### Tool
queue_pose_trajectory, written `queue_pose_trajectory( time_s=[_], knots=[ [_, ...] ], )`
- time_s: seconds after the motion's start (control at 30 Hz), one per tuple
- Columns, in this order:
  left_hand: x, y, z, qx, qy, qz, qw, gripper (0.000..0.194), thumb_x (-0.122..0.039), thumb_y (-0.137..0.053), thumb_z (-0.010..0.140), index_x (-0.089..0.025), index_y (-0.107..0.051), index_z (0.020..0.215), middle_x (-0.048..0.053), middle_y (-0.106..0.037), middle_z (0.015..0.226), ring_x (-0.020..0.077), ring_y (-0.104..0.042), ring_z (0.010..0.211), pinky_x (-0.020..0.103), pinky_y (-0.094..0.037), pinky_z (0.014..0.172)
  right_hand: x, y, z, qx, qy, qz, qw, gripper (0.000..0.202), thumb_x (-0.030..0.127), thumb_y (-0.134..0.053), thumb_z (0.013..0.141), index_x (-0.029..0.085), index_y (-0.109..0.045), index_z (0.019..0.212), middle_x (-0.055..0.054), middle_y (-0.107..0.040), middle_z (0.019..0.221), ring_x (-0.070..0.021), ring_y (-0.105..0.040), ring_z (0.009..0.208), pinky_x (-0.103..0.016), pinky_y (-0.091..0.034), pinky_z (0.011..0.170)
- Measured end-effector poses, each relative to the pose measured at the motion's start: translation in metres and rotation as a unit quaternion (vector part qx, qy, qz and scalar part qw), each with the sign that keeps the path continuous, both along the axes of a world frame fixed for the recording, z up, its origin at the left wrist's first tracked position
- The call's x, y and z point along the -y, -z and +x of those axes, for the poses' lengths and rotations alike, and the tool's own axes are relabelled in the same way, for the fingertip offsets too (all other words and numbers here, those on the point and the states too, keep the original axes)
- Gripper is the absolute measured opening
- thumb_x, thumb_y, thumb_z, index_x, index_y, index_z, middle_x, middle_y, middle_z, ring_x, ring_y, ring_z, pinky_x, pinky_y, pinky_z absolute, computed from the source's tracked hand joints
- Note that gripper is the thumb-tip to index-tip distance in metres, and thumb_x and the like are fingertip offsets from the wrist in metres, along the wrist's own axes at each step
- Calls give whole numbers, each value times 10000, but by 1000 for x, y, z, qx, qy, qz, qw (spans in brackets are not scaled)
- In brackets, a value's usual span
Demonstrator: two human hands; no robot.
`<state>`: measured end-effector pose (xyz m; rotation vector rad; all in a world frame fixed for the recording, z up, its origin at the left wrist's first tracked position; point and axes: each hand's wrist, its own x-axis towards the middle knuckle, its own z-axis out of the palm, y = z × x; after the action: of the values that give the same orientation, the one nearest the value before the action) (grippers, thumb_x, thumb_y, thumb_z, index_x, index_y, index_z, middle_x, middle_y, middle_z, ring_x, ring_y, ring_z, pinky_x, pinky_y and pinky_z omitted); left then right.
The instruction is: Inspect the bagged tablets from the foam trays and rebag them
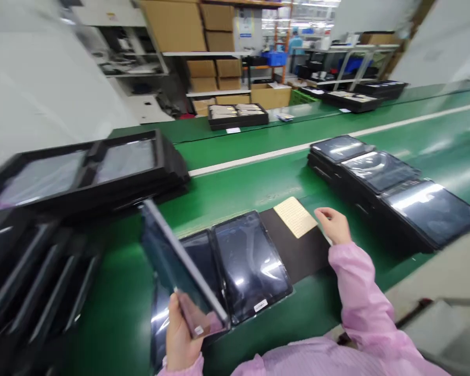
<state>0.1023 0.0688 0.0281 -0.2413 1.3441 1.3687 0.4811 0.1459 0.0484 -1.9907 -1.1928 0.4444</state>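
Note:
My left hand [180,334] grips the lower end of a tablet [184,271], which is tilted up on its edge. Beneath and beside it lie two dark tablets, the right one [250,266] flat with a small white label near its bottom edge. A black mat [293,256] adjoins that tablet, with a cream sheet of small labels [295,216] on it. At the sheet's right, my right hand [334,224] is closed, thumb and forefinger together; whatever they pinch is too small to name.
Black trays with wrapped screens [129,162] stand at the left, above a rack of upright tablets [43,282]. Stacked trays with three tablets [379,169] are at the right. A tray of pale items [238,121] sits at the back of the green bench [235,188].

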Motion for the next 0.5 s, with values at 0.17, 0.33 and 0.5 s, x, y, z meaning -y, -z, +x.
queue_pose_trajectory(
  time_s=[0.17,0.33,0.5],
  knots=[
    [-3,-10,15,82,-21,32,996,210,-296,-666,891,-189,-683,712,-12,-739,680,112,-715,660,171,-558,689,-1,-43,-60,-50,-136,95,985,258,463,-628,794,211,-681,770,-87,-739,865,-275,-695,872,-423,-552,827],
    [3,10,7,52,42,103,992,281,-435,-830,715,-191,-695,746,3,-705,663,179,-726,764,238,-583,726,9,-86,-147,-104,-417,181,885,114,302,-646,851,240,-675,760,-52,-740,841,-230,-703,849,-368,-564,800],
    [8,21,5,76,62,139,985,359,-492,-842,676,-194,-686,802,-20,-623,577,188,-704,720,262,-580,692,20,-105,-200,-97,-554,202,802,119,167,-615,905,234,-660,817,-27,-725,859,-180,-686,850,-312,-549,801]
  ],
)
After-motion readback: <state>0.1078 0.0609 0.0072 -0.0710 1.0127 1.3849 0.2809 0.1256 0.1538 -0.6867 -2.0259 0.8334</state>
